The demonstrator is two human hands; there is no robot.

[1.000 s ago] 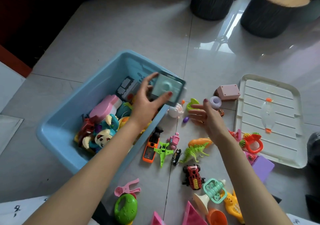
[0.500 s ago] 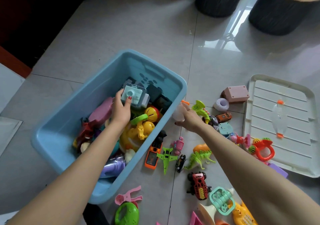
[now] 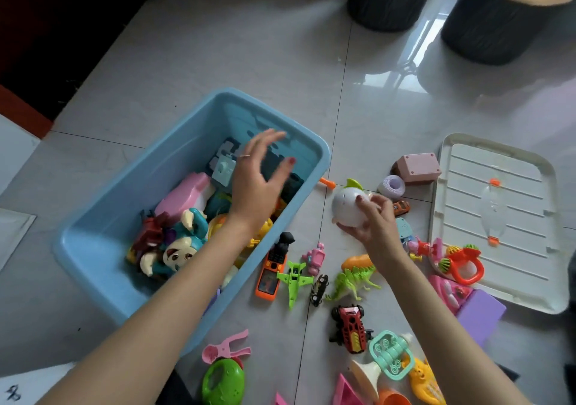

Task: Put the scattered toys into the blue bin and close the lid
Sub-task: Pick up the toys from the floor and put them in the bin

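From the head camera I've got the left hand spread wide above the blue bin, its grip released and holding nothing, over the heap of toys inside. My right hand has its grip curled round a white egg-shaped toy, just off the bin's right rim. The green dinosaur, green toy plane and orange toy phone lie on the floor, and the white lid lies flat at right.
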